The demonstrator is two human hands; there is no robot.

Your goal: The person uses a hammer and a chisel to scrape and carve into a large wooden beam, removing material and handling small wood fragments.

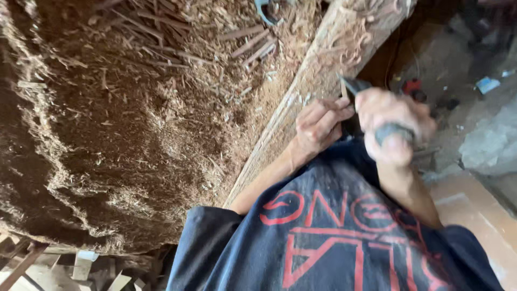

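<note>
A long pale wooden beam point(323, 59) runs diagonally from near my chest toward the top right. My left hand point(319, 125) lies on its near part with the fingers curled against the wood. Just to the right, my right hand point(392, 125) is clenched around the grey handle point(396, 131) of a hand tool. The tool's dark blade point(351, 84) points up and left at the beam's edge. The right hand and the tool are blurred. My dark blue shirt point(323, 242) with red print fills the bottom.
A big heap of brown sawdust and shavings point(118, 124) covers the left. Thin wood strips point(253, 46) lie at its top. Scrap wood pieces point(81, 267) sit at the bottom left. On the concrete floor at right are a small red object point(412, 86), a light-blue scrap point(487, 84) and a grey block point(493, 143).
</note>
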